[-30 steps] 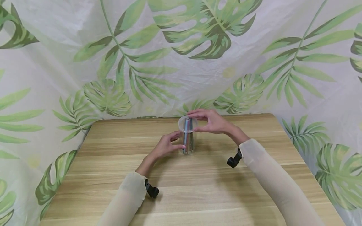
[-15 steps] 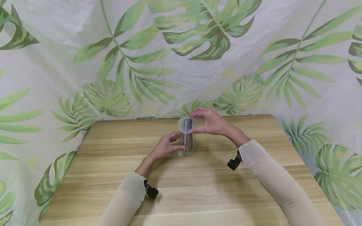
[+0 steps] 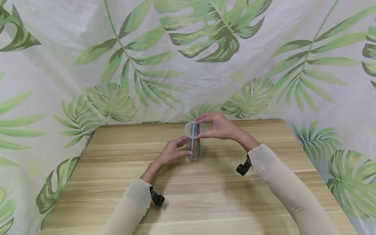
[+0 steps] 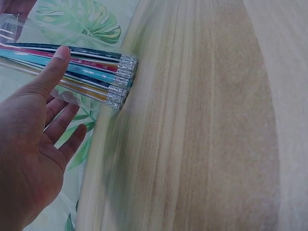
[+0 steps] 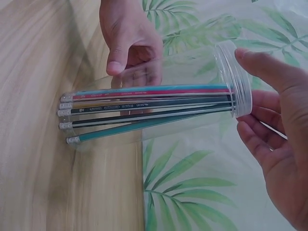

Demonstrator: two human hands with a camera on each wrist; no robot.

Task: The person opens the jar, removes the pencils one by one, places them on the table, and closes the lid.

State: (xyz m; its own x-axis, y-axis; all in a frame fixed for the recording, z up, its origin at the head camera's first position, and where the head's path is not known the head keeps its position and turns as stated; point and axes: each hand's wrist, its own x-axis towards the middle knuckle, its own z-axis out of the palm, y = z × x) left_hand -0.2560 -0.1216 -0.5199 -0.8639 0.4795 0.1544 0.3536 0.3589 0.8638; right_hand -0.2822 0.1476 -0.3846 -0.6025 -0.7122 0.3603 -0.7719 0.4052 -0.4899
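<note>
A clear plastic jar [image 3: 201, 148] stands upright near the back of the table, with a translucent screw lid [image 5: 237, 79] on its top. Inside it are several pencils [image 5: 115, 109] in green, red, blue and dark colours, their metal-banded ends at the bottom. My left hand [image 3: 169, 152] holds the jar's body from the left, thumb on the near side and fingers partly hidden behind it. From the right, my right hand [image 3: 221, 127] grips the lid's rim between thumb and fingers.
The wood-grain table [image 3: 188, 202] extends towards me and to both sides. Behind its back edge hangs a leaf-print cloth [image 3: 188, 81]. Each wrist carries a small black camera, one on the left cuff [image 3: 157, 198] and one on the right cuff [image 3: 243, 167].
Over the last second my right thumb has shifted a little left along the lid's near rim, then slightly back. The left hand and the jar stay almost in place.
</note>
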